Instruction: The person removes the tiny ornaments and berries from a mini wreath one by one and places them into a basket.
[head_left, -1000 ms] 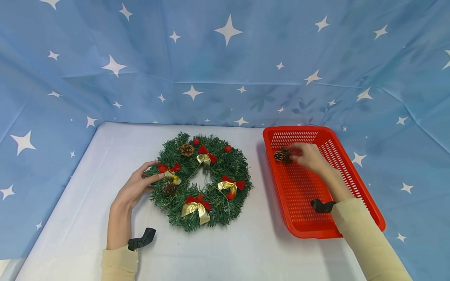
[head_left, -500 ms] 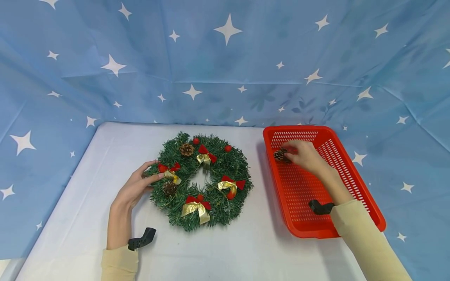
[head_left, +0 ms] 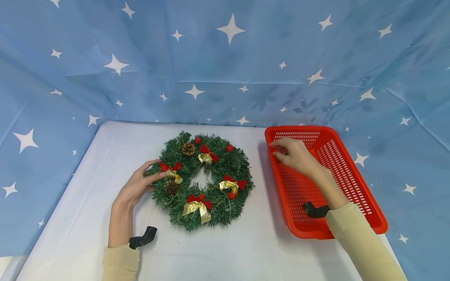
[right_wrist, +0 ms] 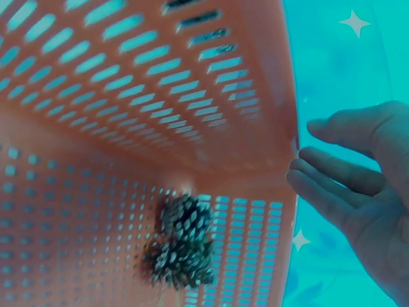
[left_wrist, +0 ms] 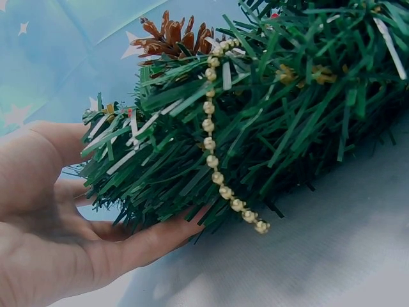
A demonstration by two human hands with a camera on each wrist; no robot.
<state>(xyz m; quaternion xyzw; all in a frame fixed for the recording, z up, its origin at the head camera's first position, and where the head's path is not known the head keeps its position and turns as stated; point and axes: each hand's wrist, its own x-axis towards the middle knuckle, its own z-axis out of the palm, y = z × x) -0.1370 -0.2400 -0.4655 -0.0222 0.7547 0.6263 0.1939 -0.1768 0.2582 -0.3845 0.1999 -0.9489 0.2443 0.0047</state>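
The green tinsel wreath (head_left: 230, 207) lies on the white table, trimmed with red-and-gold bows, red balls and pine cones. At its left edge my left hand (head_left: 135, 187) grips the greenery between thumb and fingers. A gold bead string (left_wrist: 209, 144) hangs from the wreath in the left wrist view. My right hand (head_left: 299, 158) is over the far left part of the red basket (head_left: 284, 212), fingers bent loosely with nothing between them. Two pine cones (right_wrist: 184, 217) lie together in a basket corner in the right wrist view; the hand mostly hides them in the head view.
The basket's perforated walls rise around its inside, right of the wreath. White cloth (head_left: 225, 255) covers the table. A blue star-printed curtain (head_left: 211, 50) hangs behind it and along both sides.
My right hand has let go of the pine cones in the basket and moved slightly up and left. My left hand stays on the wreath.
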